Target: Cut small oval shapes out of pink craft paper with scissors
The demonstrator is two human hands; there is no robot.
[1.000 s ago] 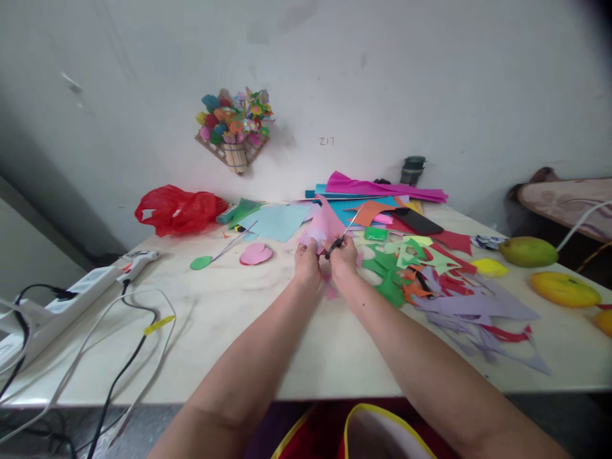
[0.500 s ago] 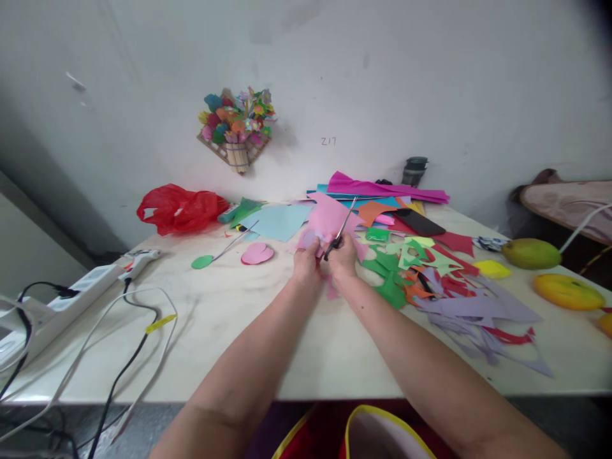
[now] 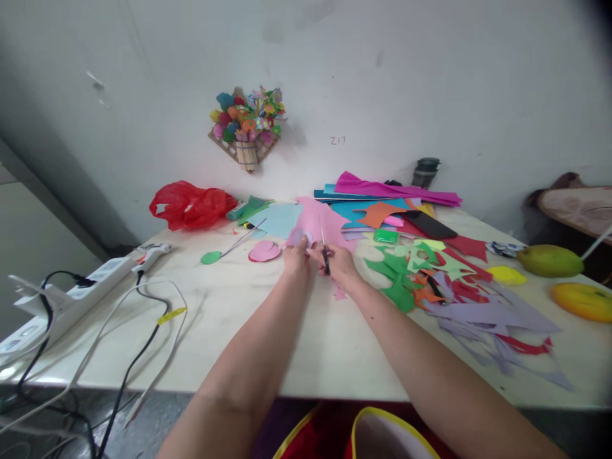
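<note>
My right hand [image 3: 339, 261] is closed round the black handles of a pair of scissors [image 3: 326, 252], whose blades point away from me over a pink paper sheet [image 3: 318, 215]. Beside it my left hand [image 3: 297, 257] pinches the pink sheet together with a pale lilac paper disc [image 3: 299, 236] lying on top. To the left of my hands lie several cut pink paper rounds [image 3: 264, 250]. A green paper circle [image 3: 211, 257] on a thin stem lies farther left. How far the blades have cut into the sheet is too small to tell.
Paper scraps [image 3: 478, 313] in several colours cover the right side, with a phone [image 3: 427, 224] and mangoes [image 3: 549, 260] nearby. A red plastic bag [image 3: 191, 204] sits at the back left. A power strip [image 3: 71, 305] with cables lies at the left edge.
The scissors have turned from slanting right to pointing nearly straight away from me. The pink sheet has turned with my left hand. The whole view has shifted slightly.
</note>
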